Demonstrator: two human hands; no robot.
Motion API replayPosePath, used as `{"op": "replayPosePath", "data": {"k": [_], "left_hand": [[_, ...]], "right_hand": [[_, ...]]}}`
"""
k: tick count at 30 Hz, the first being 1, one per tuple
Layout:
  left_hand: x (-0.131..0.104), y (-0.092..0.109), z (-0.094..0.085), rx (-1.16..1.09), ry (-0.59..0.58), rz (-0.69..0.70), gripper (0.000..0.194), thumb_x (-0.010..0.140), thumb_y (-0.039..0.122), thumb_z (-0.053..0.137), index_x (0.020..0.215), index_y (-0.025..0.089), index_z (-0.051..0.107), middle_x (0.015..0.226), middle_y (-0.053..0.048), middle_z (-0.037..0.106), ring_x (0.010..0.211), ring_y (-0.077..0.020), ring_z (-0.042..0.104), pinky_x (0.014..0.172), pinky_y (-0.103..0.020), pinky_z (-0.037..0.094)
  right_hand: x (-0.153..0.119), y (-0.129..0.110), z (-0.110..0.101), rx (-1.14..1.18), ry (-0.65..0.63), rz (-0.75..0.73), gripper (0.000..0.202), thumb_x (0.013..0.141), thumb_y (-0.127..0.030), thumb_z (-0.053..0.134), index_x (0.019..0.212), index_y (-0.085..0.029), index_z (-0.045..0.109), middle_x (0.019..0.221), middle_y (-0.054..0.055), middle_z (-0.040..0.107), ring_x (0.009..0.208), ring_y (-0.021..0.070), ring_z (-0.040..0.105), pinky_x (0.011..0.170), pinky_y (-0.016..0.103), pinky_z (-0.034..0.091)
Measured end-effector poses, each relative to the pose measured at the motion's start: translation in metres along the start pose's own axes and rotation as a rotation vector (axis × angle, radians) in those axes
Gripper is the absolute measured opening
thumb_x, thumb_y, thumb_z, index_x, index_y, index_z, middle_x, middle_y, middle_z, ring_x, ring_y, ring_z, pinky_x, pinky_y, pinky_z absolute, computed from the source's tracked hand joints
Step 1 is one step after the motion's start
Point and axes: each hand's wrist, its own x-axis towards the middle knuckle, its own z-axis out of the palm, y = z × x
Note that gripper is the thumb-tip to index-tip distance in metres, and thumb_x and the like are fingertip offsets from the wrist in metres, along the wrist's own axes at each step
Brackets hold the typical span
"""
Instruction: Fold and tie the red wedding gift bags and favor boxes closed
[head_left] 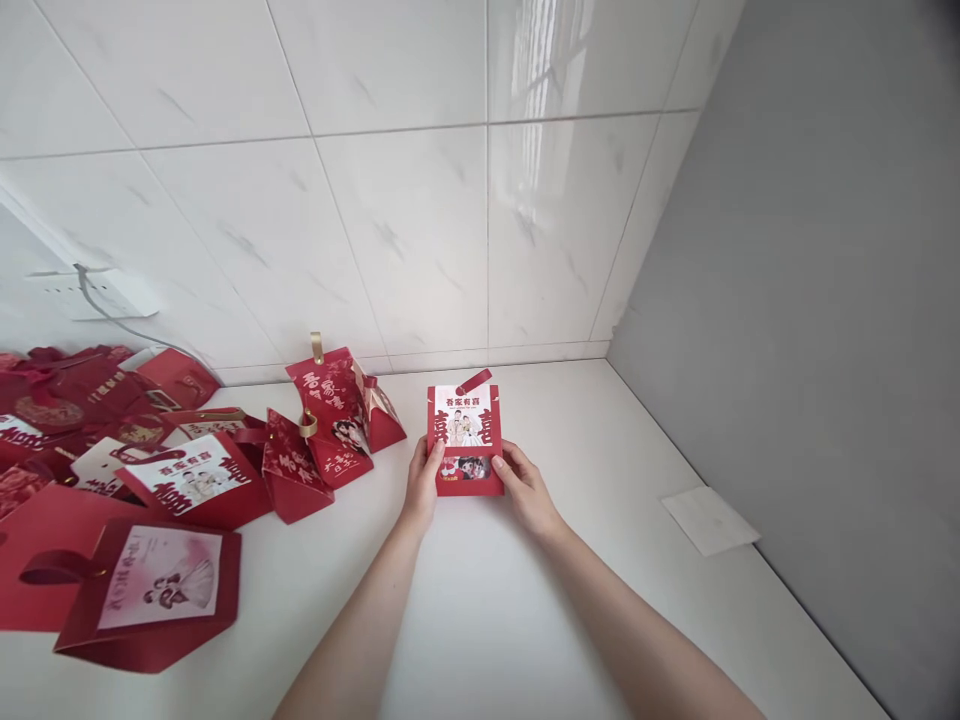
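Between my two hands a red wedding favor box (pixel 466 425) stands on the white table, its printed front toward me. The front has a white panel with a drawn couple and red characters, and a small picture strip below. A dark red ribbon loop (pixel 473 381) sticks up at its top. My left hand (pixel 424 474) is closed on the box's left side, thumb on the front edge. On the opposite side my right hand (pixel 525 485) grips the lower right edge, thumb also in front. The fingers behind the box are partly hidden.
Several red favor boxes (pixel 202 485) crowd the left of the white table (pixel 495 620), some upright, some lying. A white paper square (pixel 709 521) lies at the right by a grey panel (pixel 810 330). Behind are a tiled wall (pixel 405 230) and a socket with a cable (pixel 112 315).
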Motion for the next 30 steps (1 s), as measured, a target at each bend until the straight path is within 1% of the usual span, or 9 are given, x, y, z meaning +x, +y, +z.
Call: {"op": "replayPosePath", "data": {"k": [4, 9, 12, 16, 19, 21, 24, 27, 30], "left_hand": [[-0.001, 0.003, 0.003, -0.017, 0.000, -0.026, 0.050, 0.079, 0.051, 0.066, 0.118, 0.020, 0.058, 0.115, -0.009, 0.068, 0.105, -0.0289, 0.065, 0.090, -0.041, 0.052], [-0.004, 0.005, 0.003, -0.014, 0.019, -0.027, 0.047, 0.081, 0.050, 0.064, 0.118, 0.021, 0.058, 0.116, -0.008, 0.068, 0.107, -0.0288, 0.064, 0.088, -0.040, 0.053], [-0.006, 0.005, 0.002, -0.016, 0.016, -0.022, 0.047, 0.082, 0.050, 0.063, 0.119, 0.021, 0.058, 0.116, -0.007, 0.067, 0.108, -0.0283, 0.064, 0.088, -0.039, 0.053], [-0.007, 0.004, 0.000, -0.034, 0.026, -0.025, 0.047, 0.083, 0.049, 0.062, 0.121, 0.021, 0.057, 0.117, -0.007, 0.067, 0.110, -0.0275, 0.063, 0.088, -0.037, 0.053], [-0.008, 0.003, -0.002, -0.044, 0.019, -0.044, 0.045, 0.083, 0.046, 0.062, 0.120, 0.020, 0.058, 0.117, -0.007, 0.067, 0.109, -0.0282, 0.063, 0.087, -0.037, 0.053], [-0.008, 0.003, -0.004, -0.056, -0.020, -0.047, 0.044, 0.085, 0.046, 0.060, 0.121, 0.020, 0.058, 0.120, -0.008, 0.066, 0.110, -0.0288, 0.063, 0.088, -0.038, 0.052], [-0.008, 0.004, -0.005, -0.085, -0.101, -0.052, 0.047, 0.087, 0.048, 0.055, 0.126, 0.021, 0.057, 0.128, -0.008, 0.062, 0.116, -0.0294, 0.059, 0.092, -0.039, 0.051], [-0.008, 0.005, -0.007, -0.089, -0.140, -0.063, 0.051, 0.088, 0.052, 0.052, 0.130, 0.024, 0.054, 0.131, -0.006, 0.060, 0.119, -0.0293, 0.057, 0.093, -0.039, 0.051], [-0.007, 0.003, -0.009, -0.080, -0.143, -0.096, 0.051, 0.087, 0.056, 0.051, 0.128, 0.026, 0.055, 0.129, -0.006, 0.062, 0.119, -0.0288, 0.057, 0.093, -0.039, 0.051]], "right_hand": [[-0.002, 0.000, -0.004, -0.036, -0.003, 0.014, 0.041, 0.091, -0.050, 0.055, 0.126, -0.029, 0.060, 0.136, 0.004, 0.055, 0.128, 0.0258, 0.048, 0.108, 0.044, 0.041], [-0.008, -0.019, -0.002, -0.116, -0.098, -0.008, 0.047, 0.091, -0.047, 0.055, 0.136, -0.034, 0.051, 0.150, 0.000, 0.039, 0.140, 0.0258, 0.033, 0.114, 0.047, 0.033], [-0.013, -0.025, 0.000, -0.213, -0.162, -0.055, 0.063, 0.085, -0.045, 0.065, 0.143, -0.037, 0.042, 0.156, -0.001, 0.026, 0.145, 0.0258, 0.022, 0.117, 0.047, 0.029], [-0.017, -0.016, 0.002, -0.370, -0.195, -0.113, 0.090, 0.073, -0.039, 0.079, 0.148, -0.036, 0.029, 0.159, 0.001, 0.013, 0.147, 0.0283, 0.013, 0.118, 0.050, 0.025], [-0.017, -0.010, 0.004, -0.428, -0.157, -0.119, 0.086, 0.076, -0.034, 0.076, 0.148, -0.035, 0.029, 0.156, 0.004, 0.021, 0.144, 0.0289, 0.021, 0.116, 0.050, 0.031], [-0.017, -0.010, 0.005, -0.431, -0.109, -0.131, 0.078, 0.079, -0.033, 0.073, 0.147, -0.034, 0.033, 0.152, 0.005, 0.031, 0.141, 0.0290, 0.028, 0.113, 0.049, 0.036], [-0.016, -0.015, 0.007, -0.402, -0.056, -0.136, 0.072, 0.081, -0.034, 0.071, 0.144, -0.033, 0.037, 0.149, 0.006, 0.037, 0.139, 0.0299, 0.033, 0.110, 0.049, 0.039], [-0.016, -0.017, 0.008, -0.344, -0.034, -0.097, 0.067, 0.083, -0.036, 0.070, 0.142, -0.031, 0.040, 0.144, 0.008, 0.044, 0.135, 0.0303, 0.039, 0.108, 0.049, 0.041], [-0.016, -0.014, 0.007, -0.287, -0.034, -0.036, 0.057, 0.084, -0.039, 0.068, 0.136, -0.030, 0.047, 0.139, 0.008, 0.050, 0.129, 0.0297, 0.047, 0.103, 0.047, 0.046]]}}
